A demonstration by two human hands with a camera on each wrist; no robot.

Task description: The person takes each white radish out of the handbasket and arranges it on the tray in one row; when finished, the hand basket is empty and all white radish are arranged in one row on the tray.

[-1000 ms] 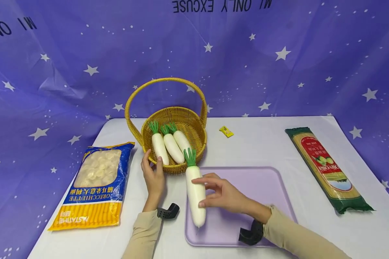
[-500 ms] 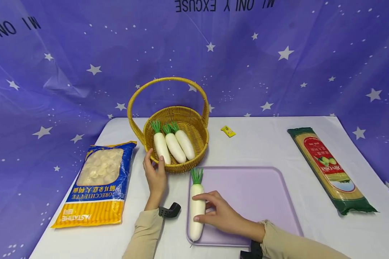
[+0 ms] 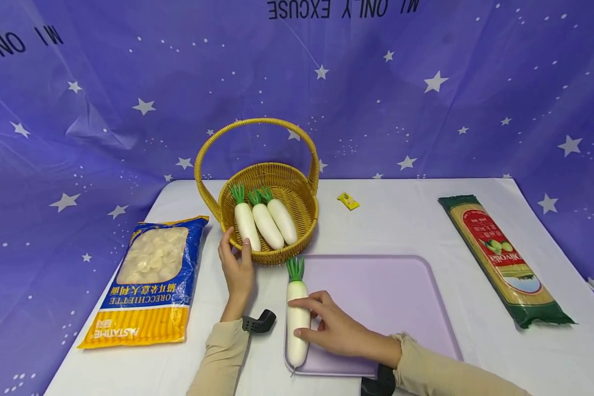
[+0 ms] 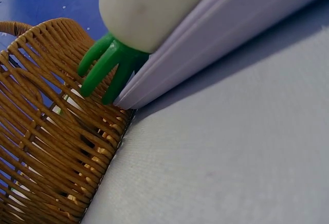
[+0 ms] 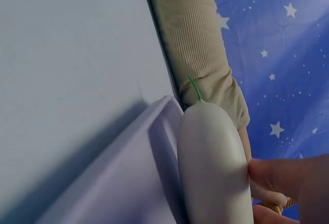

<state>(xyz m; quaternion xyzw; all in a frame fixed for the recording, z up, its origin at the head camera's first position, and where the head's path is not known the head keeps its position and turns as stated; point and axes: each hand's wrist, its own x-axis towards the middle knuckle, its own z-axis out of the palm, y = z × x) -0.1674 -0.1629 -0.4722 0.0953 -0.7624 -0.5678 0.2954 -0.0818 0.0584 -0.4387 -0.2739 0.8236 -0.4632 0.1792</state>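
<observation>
Radish (image 3: 297,319) lies on tray (image 3: 386,291) at its left edge, leaves toward basket (image 3: 269,190). My right hand (image 3: 329,330) grips it; left hand (image 3: 236,269) rests relaxed against basket rim. One radish out, three radishes (image 3: 264,220) left inside. White bench (image 3: 401,220), starry purple backdrop (image 3: 104,82), pasta bag (image 3: 150,280), spaghetti pack (image 3: 502,258).

"ORECCHIETTE" upside down on blue pasta bag (image 3: 146,283)

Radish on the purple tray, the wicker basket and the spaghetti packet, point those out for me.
radish (image 3: 297,330), head view, middle of its white body
wicker basket (image 3: 269,257), head view, near rim
spaghetti packet (image 3: 500,256), head view, red label
</observation>
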